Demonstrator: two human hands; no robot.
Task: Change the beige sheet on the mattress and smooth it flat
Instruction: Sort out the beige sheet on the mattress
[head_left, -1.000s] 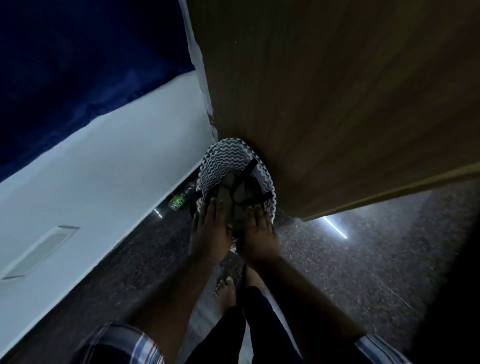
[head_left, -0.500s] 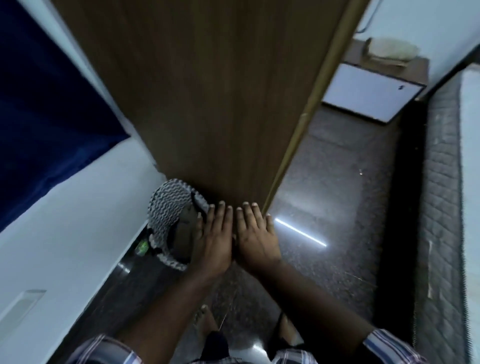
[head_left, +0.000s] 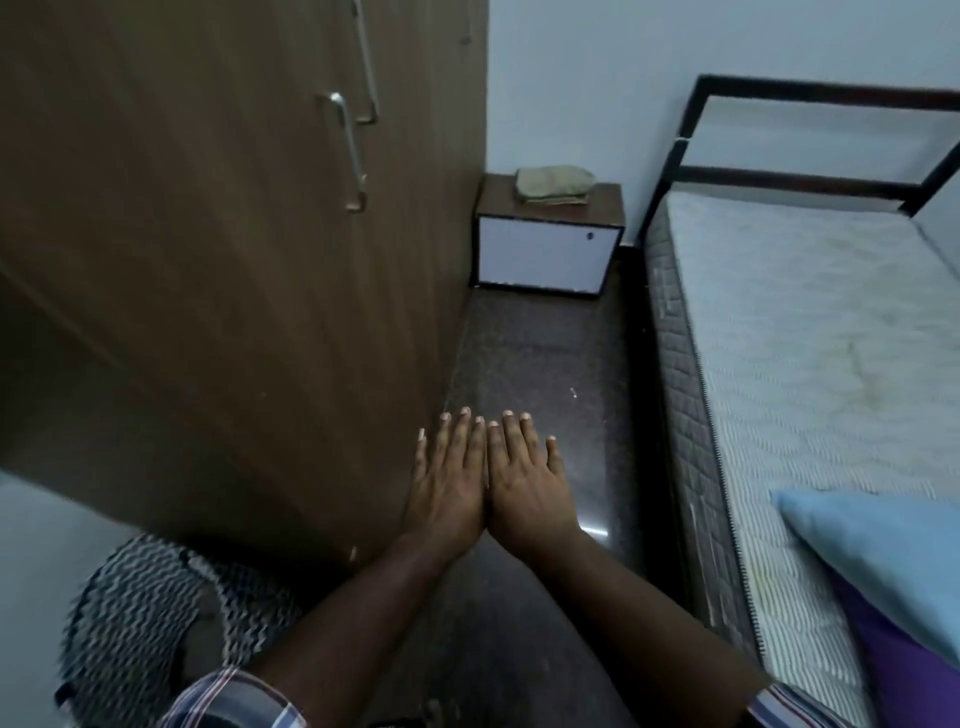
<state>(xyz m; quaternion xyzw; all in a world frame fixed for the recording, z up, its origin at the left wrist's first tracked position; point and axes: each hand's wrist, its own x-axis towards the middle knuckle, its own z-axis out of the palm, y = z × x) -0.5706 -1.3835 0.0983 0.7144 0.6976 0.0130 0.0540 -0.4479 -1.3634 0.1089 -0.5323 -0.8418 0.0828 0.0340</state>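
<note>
My left hand (head_left: 451, 480) and right hand (head_left: 527, 480) are stretched out flat in front of me, fingers straight, their inner edges touching, and neither has hold of anything. They hang over the dark floor (head_left: 535, 358) in the aisle between wardrobe and bed.

The beige sheet (head_left: 554, 184) I take to be the folded bundle at about twelve o'clock from my hands, well apart from them, lying on top of the small bedside cabinet (head_left: 545, 249) against the far wall; the light is dim, so I can't be sure it is the sheet and not some other cloth. The mattress (head_left: 810, 332) runs along my right, from one o'clock down to four, and its quilted top is bare. A pale blue pillow (head_left: 883, 551) lies on its near end at four o'clock, with something purple (head_left: 904, 670) under it.

So, as I judge it, the old sheet is off and nothing more is done: I have yet to fetch the folded cloth, spread it, tuck it and smooth it.

The brown wardrobe (head_left: 234, 260) fills my left from nine to eleven o'clock, and a zigzag-patterned basket (head_left: 135, 618) stands at its foot at eight.
</note>
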